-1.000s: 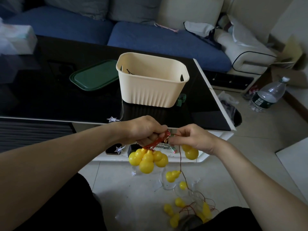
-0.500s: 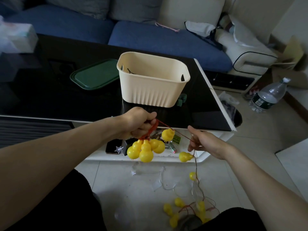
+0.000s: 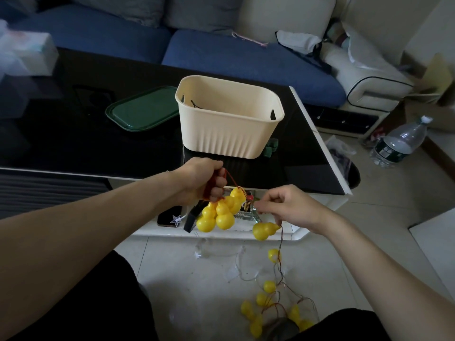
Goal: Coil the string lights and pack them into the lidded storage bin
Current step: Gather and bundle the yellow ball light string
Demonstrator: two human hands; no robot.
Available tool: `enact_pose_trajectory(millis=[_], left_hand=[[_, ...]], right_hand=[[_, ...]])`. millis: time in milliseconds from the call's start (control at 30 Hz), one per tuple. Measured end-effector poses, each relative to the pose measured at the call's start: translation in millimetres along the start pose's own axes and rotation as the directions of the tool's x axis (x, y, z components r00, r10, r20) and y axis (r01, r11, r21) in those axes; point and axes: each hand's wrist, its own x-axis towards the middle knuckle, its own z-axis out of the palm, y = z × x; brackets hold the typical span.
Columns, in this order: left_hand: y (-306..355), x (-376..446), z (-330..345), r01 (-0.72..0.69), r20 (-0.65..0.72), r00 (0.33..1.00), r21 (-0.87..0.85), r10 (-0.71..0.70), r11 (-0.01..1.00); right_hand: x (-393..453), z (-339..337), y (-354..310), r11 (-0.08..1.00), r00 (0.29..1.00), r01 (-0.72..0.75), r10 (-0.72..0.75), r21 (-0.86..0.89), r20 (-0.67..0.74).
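Note:
My left hand [image 3: 205, 179] is closed around a bundle of red wire, and a cluster of yellow gourd-shaped lights [image 3: 220, 211] hangs below it. My right hand [image 3: 289, 207] pinches the red wire just above one yellow gourd light [image 3: 264, 230]. From there the string runs down to several more yellow lights [image 3: 269, 306] lying loose on the floor. The cream storage bin [image 3: 227, 127] stands open on the black table, just beyond my left hand. Its green lid [image 3: 141, 110] lies flat to the bin's left.
The black glass table [image 3: 73, 139] has a white lower shelf [image 3: 290, 236] holding a phone [image 3: 168, 217] and small items. A blue sofa [image 3: 221, 52] is behind. A water bottle [image 3: 400, 142] stands on the floor at right. A tissue box [image 3: 27, 55] sits far left.
My hands were together at the bundle, then my right hand pulled away to the right and slid down the wire to the following gourd. My left hand rose slightly with the cluster.

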Motion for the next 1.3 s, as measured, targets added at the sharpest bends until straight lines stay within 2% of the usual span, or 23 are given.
enact_pose_trajectory(millis=[167,333,533,633,700,800,900,1067,1133,1233,1300], left_hand=[[5.4,-5.7,11.0,-0.002,0.066,0.998,-0.136,0.011,0.991],[1.2,-7.1,17.4,-0.026,0.153,0.988,-0.059,0.034,0.998],[1.6,-8.1,22.4,-0.144,0.125,0.977,-0.209,0.172,0.967],[1.7,-10.6,23.6,-0.168,0.163,0.963,-0.256,0.214,0.952],[-2.3,-11.1,26.8,-0.152,0.198,0.962,-0.191,0.190,0.970],[-9.1,-10.8,32.9,-0.135,0.179,0.976,0.048,0.125,0.990],[-12.1,-13.4,36.9,-0.143,0.298,0.953,0.261,0.062,0.955],[-9.0,-19.1,40.7,-0.146,0.344,0.939,0.389,0.003,0.909],[-8.7,-20.0,40.4,-0.160,0.374,0.927,0.444,-0.020,0.882],[-8.4,-23.3,37.3,-0.176,0.417,0.907,0.511,-0.064,0.842],[-7.9,-25.6,33.5,-0.191,0.414,0.908,0.553,-0.068,0.811]], right_hand=[[2.3,15.3,-16.8,0.991,0.994,0.104,-0.101,-0.089,0.037],[3.7,27.7,-25.9,0.977,0.989,0.135,-0.122,-0.165,0.089],[2.6,27.4,-27.4,0.981,0.989,0.135,-0.125,-0.138,0.082],[0.3,24.7,-28.4,0.980,0.987,0.157,-0.153,-0.122,0.047],[-3.3,24.1,-32.2,0.977,0.985,0.174,-0.171,-0.126,0.036],[-6.9,22.4,-39.0,0.965,0.979,0.194,-0.202,-0.176,-0.027],[-11.0,17.3,-42.4,0.952,0.966,0.222,-0.244,-0.212,-0.088],[-5.3,9.5,-34.9,0.964,0.933,0.203,-0.244,-0.174,-0.263],[-2.5,6.0,-32.2,0.969,0.942,0.202,-0.232,-0.146,-0.241],[-2.2,2.8,-27.0,0.974,0.972,0.208,-0.216,-0.084,-0.095],[-2.6,1.0,-23.7,0.977,0.976,0.208,-0.211,-0.057,-0.056]])
